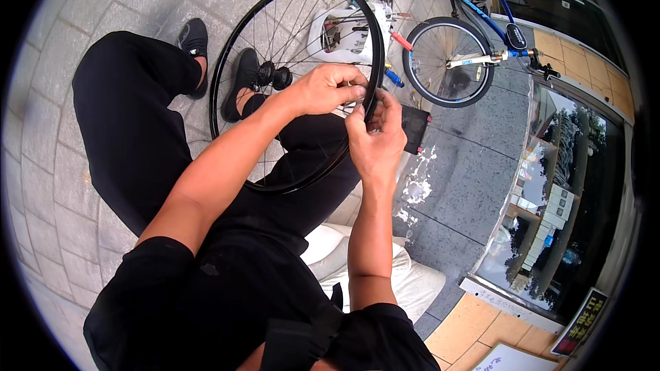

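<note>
Both hands meet just right of the frame's centre, at the right-hand edge of a bare bicycle wheel [297, 82]. The left hand [328, 89] reaches in from the lower left with its fingers curled over the black rim, closed on it from the outside. The right hand [375, 139] comes up from below, fingertips pinched together against the same stretch of rim, just beside the left hand and touching it; whatever small part it pinches is too small to tell.

The wheel is 1 black rim with thin spokes and a dark hub [273, 75], with no tyre fitted. It stands tilted across the person's lap, filling the upper middle of the frame, its lower arc resting against the black trousers.

Through and beside the spokes show 2 black shoes: 1 [194, 40] at the upper left of the wheel, 1 [242, 82] inside its outline. Behind the rim, at the top centre, sits 1 white plastic tray [357, 31] of tools, partly hidden by spokes. At the upper right stands 1 blue bicycle [481, 17] with its wheel [448, 62] on the grey paving. A small black square object [415, 129] lies just right of the hands. Below the arms, 1 white cushion [405, 282] shows beneath the person.
</note>
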